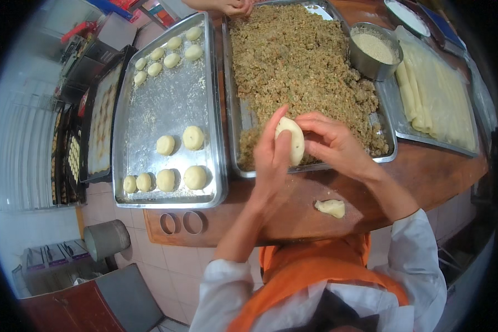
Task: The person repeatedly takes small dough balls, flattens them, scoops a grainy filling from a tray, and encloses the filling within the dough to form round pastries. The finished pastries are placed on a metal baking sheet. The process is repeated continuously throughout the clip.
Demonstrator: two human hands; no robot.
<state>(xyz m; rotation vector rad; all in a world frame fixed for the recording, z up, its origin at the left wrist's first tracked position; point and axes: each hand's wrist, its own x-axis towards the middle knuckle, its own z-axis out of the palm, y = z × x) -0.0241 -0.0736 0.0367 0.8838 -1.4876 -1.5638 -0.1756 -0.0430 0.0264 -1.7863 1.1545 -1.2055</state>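
My left hand holds a round pale dough piece on edge, its thumb across the near face. My right hand is at the right rim of the dough with bent fingers; whether they grip it is unclear. Both are over the near edge of a metal tray heaped with crumbly brown filling. A small dough scrap lies on the wooden table below my hands. On the left, a metal baking tray bears several round dough balls, grouped at its near and far ends.
Two metal ring cutters are at the table's near left edge. A metal bowl of pale seeds or crumbs stands on the filling tray's right side, beside a tray of plastic-covered dough sheets. Another person's hand is at the filling tray's far edge.
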